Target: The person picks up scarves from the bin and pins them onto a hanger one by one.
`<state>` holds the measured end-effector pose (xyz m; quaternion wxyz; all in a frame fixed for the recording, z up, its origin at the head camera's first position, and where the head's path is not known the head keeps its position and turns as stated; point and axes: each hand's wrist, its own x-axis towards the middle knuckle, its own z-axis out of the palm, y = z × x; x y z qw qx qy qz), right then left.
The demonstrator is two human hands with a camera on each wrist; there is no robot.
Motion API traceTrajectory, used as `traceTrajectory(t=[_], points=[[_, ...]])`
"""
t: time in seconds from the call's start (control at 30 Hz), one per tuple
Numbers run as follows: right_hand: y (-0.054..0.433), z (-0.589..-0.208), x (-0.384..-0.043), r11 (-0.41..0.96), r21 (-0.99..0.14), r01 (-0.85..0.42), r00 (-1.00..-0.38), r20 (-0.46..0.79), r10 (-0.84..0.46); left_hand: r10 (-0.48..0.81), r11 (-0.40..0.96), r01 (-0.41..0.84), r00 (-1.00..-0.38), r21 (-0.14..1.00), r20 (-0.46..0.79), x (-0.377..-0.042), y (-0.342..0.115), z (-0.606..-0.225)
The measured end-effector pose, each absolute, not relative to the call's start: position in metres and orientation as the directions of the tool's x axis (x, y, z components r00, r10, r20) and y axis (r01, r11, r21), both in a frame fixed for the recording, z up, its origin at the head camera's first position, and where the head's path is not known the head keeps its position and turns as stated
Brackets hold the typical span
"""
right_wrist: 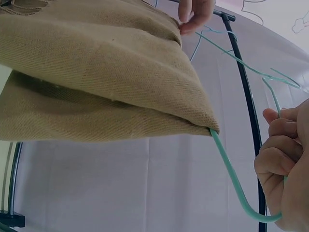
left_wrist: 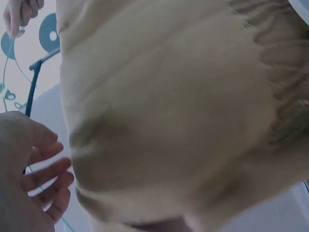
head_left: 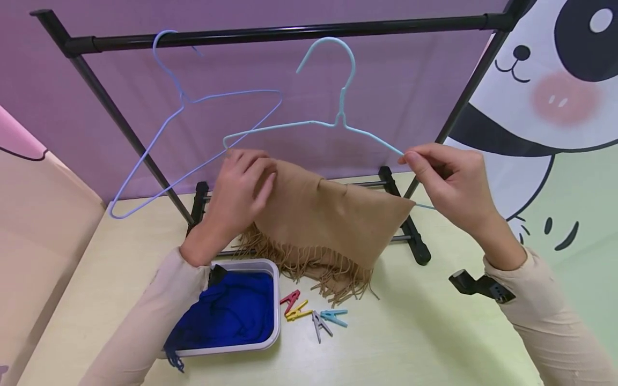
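A light-blue hanger (head_left: 299,124) is held up below the rack's bar, its hook free of the bar. My right hand (head_left: 456,179) pinches it near its right end, seen from close by in the right wrist view. Over the hanger's lower wire drapes a folded brown fringed scarf (head_left: 333,214), bunched toward the left and sloping down to a corner at the right. My left hand (head_left: 241,187) is at the scarf's upper left edge. In the left wrist view its fingers (left_wrist: 48,176) curve loosely beside the cloth and grip nothing.
A periwinkle hanger (head_left: 161,128) hangs from the black rack bar (head_left: 270,33) at the left. On the table stands a white tub (head_left: 276,311) with blue cloth (head_left: 232,316). Beside it lie red (head_left: 290,300), yellow (head_left: 296,312), grey (head_left: 318,324) and blue (head_left: 334,316) clothespins.
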<state>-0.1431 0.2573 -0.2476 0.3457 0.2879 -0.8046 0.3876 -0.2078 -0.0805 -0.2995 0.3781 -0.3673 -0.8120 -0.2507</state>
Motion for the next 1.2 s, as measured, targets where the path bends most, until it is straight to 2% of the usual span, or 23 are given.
traceTrajectory(t=[0.17, 0.3, 0.57, 0.8, 0.9, 1.03, 1.2], points=[[0.252, -0.248, -0.146, 0.513, -0.418, -0.750, -0.584, 0.782, -0.217, 0.550, 0.489, 0.872, -0.330, 0.025, 0.767, -0.200, -0.053, -0.299], [0.248, -0.249, -0.146, 0.509, -0.427, -0.747, -0.596, 0.770, -0.228, 0.631, 0.421, 0.907, -0.293, 0.001, 0.718, -0.195, -0.029, -0.298], [0.245, -0.247, -0.147, 0.506, -0.413, -0.757, -0.586, 0.771, -0.249, 0.694, 0.405, 0.914, -0.302, -0.008, 0.653, -0.193, -0.006, -0.294], [0.246, -0.247, -0.147, 0.516, -0.423, -0.744, -0.600, 0.763, -0.240, 0.741, 0.427, 0.903, -0.377, 0.042, 0.556, -0.190, -0.002, -0.288], [0.245, -0.248, -0.148, 0.513, -0.433, -0.741, -0.606, 0.760, -0.234, 0.756, 0.425, 0.903, -0.390, 0.059, 0.526, -0.192, -0.001, -0.288], [0.244, -0.250, -0.150, 0.509, -0.434, -0.744, -0.610, 0.752, -0.250, 0.746, 0.387, 0.920, -0.353, 0.063, 0.565, -0.197, 0.002, -0.294], [0.244, -0.249, -0.151, 0.513, -0.448, -0.732, -0.627, 0.738, -0.250, 0.639, 0.374, 0.927, -0.275, 0.022, 0.718, -0.198, 0.011, -0.296]])
